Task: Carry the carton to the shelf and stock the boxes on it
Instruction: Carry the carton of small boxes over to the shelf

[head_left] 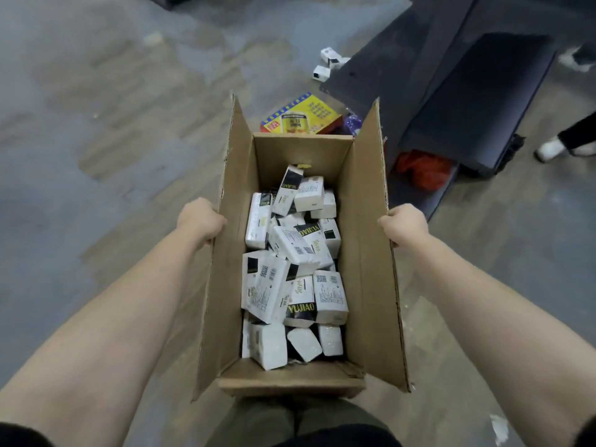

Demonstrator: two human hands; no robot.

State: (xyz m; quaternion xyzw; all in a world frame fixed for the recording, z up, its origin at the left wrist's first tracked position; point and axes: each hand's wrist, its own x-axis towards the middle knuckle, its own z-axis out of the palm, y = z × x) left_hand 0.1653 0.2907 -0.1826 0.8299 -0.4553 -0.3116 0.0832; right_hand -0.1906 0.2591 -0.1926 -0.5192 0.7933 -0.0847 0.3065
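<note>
The carton [367, 253] lay directly between the two hands, its long axis running straight away from the person, so that each hand met one of its long sides. The left hand [200, 221] was curled against the outer face of the left-side flap, fingers wrapped out of sight round the cardboard. The right hand [406, 224] was clenched on the edge of the right-side flap in much the same way, though how far its fingers reached inside could not be told. Both hands sat level with one another along the carton's length, neither nearer its far end, and both arms were stretched well forward.

Inward of each hand, down in the open carton, lay the boxes [290, 269]: white packs with black bands, heaped loosely at all angles and filling the bottom from near end to far end.

Beyond the fingertips, past the carton's far wall, a yellow package [303, 114] lay on the floor [96, 124]. Forward and outward of the right hand stood dark panels [467, 91] with a red bag [422, 169] at their foot. No shelf could be made out for certain.

Judging by this, the carrying was under way and no stocking had begun; with the load's length pointing ahead, turning it would call for both hands to swing together
</note>
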